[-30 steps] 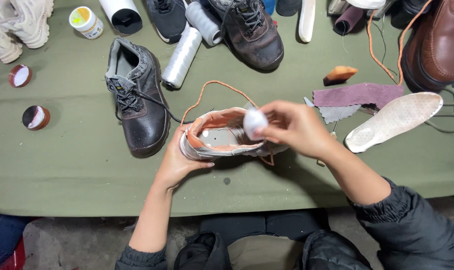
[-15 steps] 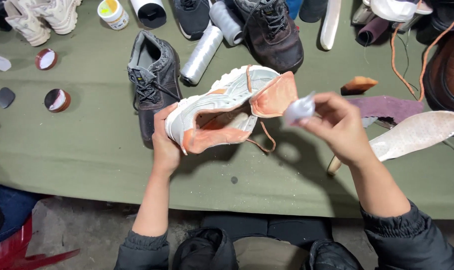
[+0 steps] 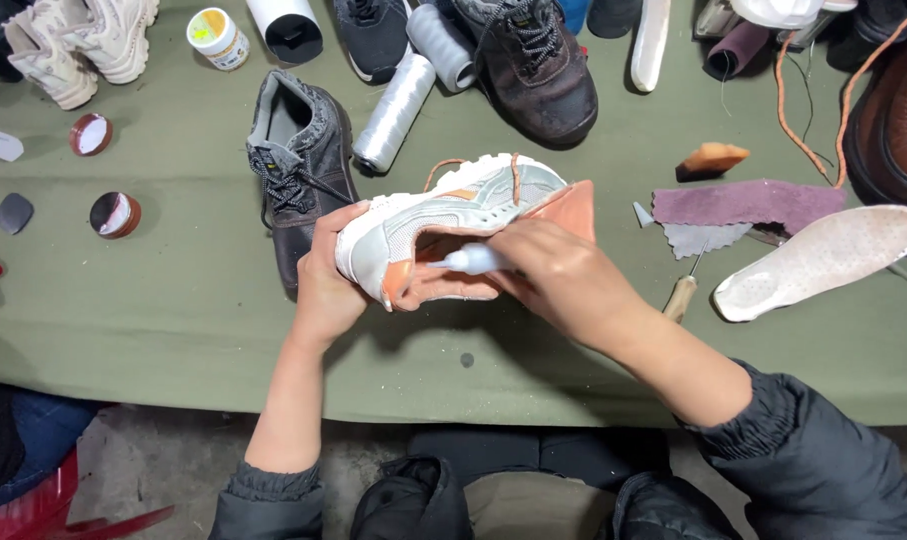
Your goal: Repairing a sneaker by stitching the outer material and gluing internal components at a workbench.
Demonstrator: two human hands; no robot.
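My left hand [image 3: 328,275] grips the heel end of a white and orange sneaker [image 3: 448,215], held on its side above the green table [image 3: 173,320]. My right hand [image 3: 563,280] holds a small white glue tube [image 3: 468,262], its nozzle pointing left against the orange inner edge of the sneaker by the sole. The sneaker's orange tongue or lining sticks out behind my right hand.
A grey-brown boot [image 3: 293,165] lies just behind the sneaker, with white thread spools [image 3: 393,112] and a dark brown boot [image 3: 538,65] further back. At right lie a white insole [image 3: 823,260], purple cloth [image 3: 748,205], a wooden-handled awl [image 3: 681,298] and a brown shoe [image 3: 898,120]. Small tins [image 3: 113,213] sit left.
The sneaker has been turned and lowered toward me. My right hand moved left from beside the shoe and brought the glue tube's tip onto its orange edge.
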